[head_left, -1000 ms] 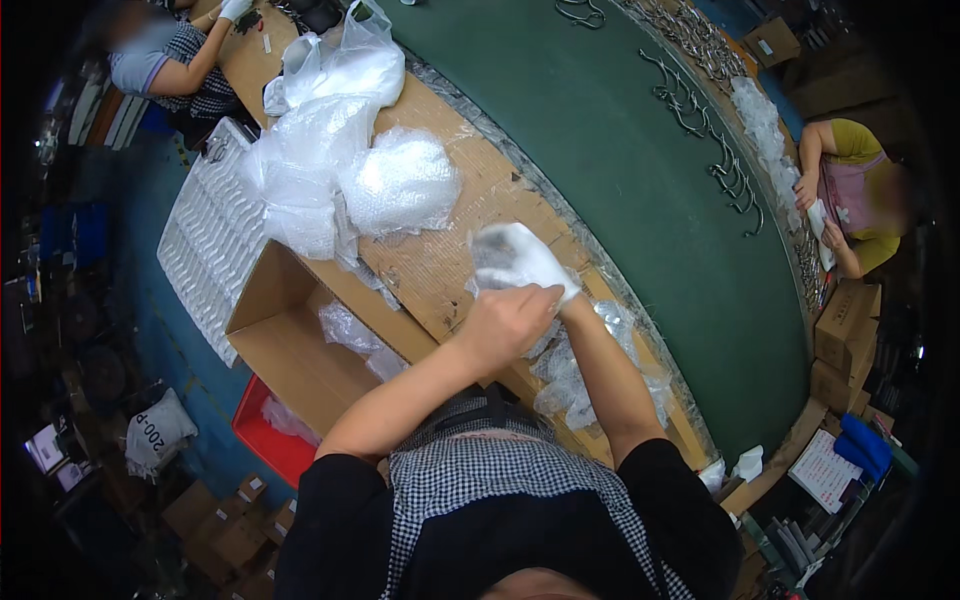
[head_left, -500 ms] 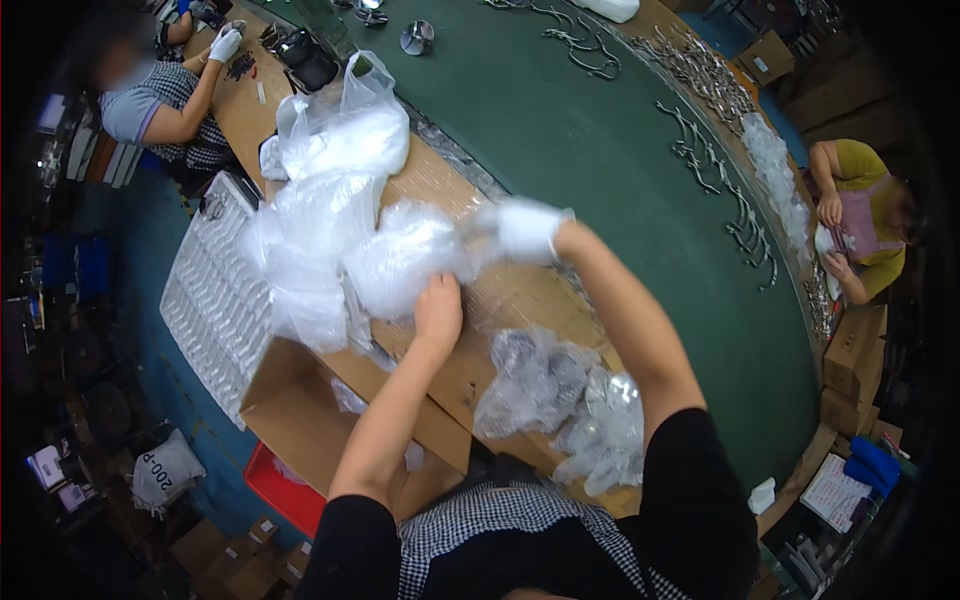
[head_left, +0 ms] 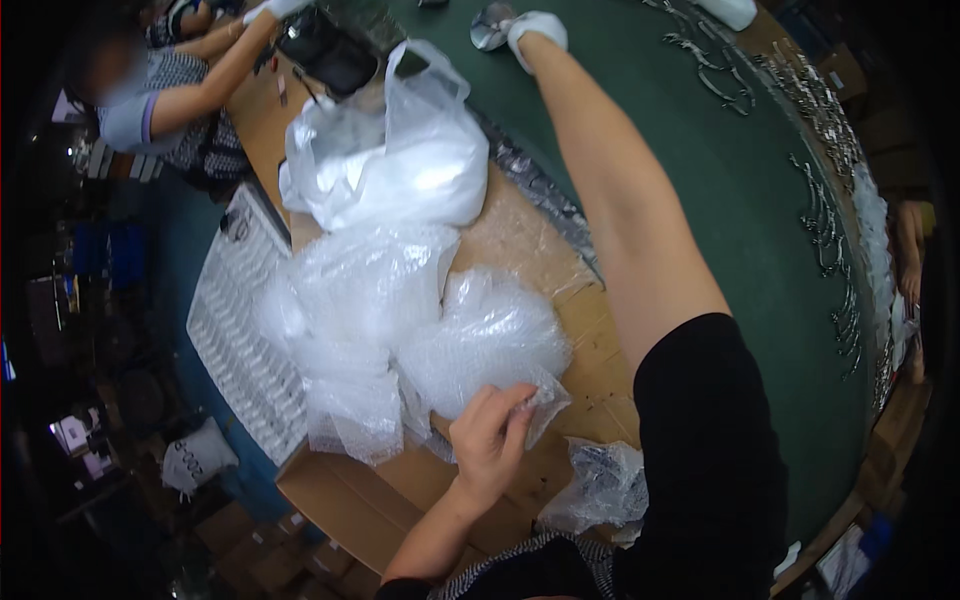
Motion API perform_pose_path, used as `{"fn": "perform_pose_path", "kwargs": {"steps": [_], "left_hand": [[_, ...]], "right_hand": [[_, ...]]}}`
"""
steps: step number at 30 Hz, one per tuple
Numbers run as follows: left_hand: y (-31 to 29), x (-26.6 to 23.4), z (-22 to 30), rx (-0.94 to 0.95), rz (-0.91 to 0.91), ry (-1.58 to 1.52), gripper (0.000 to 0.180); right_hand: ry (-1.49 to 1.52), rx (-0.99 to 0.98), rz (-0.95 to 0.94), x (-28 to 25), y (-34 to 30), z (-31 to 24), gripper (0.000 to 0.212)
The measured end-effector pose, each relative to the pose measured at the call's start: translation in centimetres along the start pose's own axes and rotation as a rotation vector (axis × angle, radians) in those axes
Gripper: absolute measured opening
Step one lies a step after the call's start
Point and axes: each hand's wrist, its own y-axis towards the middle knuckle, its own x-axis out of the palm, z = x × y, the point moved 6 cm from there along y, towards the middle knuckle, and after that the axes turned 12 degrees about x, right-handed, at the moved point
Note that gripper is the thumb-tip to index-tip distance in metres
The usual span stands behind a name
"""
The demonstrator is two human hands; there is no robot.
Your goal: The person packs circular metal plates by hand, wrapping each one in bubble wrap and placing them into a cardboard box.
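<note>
My bare left hand (head_left: 490, 438) pinches the edge of a clear bubble-wrap bag (head_left: 490, 335). That bag lies against a heap of other bubble-wrap bags (head_left: 350, 300) on the cardboard-topped bench. Far forward over the green surface reaches my right hand (head_left: 538, 38), in a white glove. It has hold of a shiny round metal part (head_left: 492, 27), whose far side shows beside the glove; the fingertips are partly hidden. Below my left hand sits a clear bag with a shiny piece inside (head_left: 600, 485), partly covered by my right sleeve.
Behind the heap stands a white plastic bag (head_left: 400, 160). An open cardboard box (head_left: 350, 500) is at the near left, beside a white ridged tray (head_left: 245, 330). Curved metal pieces (head_left: 825, 220) line the green table (head_left: 720, 230). Co-workers sit at far left and right.
My right hand has gone from the bubble wrap forward to the round metal part. My left hand still holds the bag's edge. The view has shifted, so the bench looks closer.
</note>
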Motion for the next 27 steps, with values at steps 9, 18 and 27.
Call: {"fn": "perform_pose_path", "kwargs": {"steps": [9, 18, 27], "left_hand": [[0.1, 0.4, 0.1, -0.218, 0.225, -0.296, 0.014], [-3.4, 1.0, 12.6, 0.131, 0.003, -0.186, 0.019], [-16.6, 6.6, 26.8, 0.963, -0.054, 0.078, 0.024]], "right_hand": [[0.73, -0.216, -0.874, -12.1, -27.3, 15.0, 0.027], [0.509, -0.195, -0.247, -23.2, -47.5, 22.7, 0.024], [0.275, -0.484, 0.869, -34.2, -63.1, 28.3, 0.018]]}}
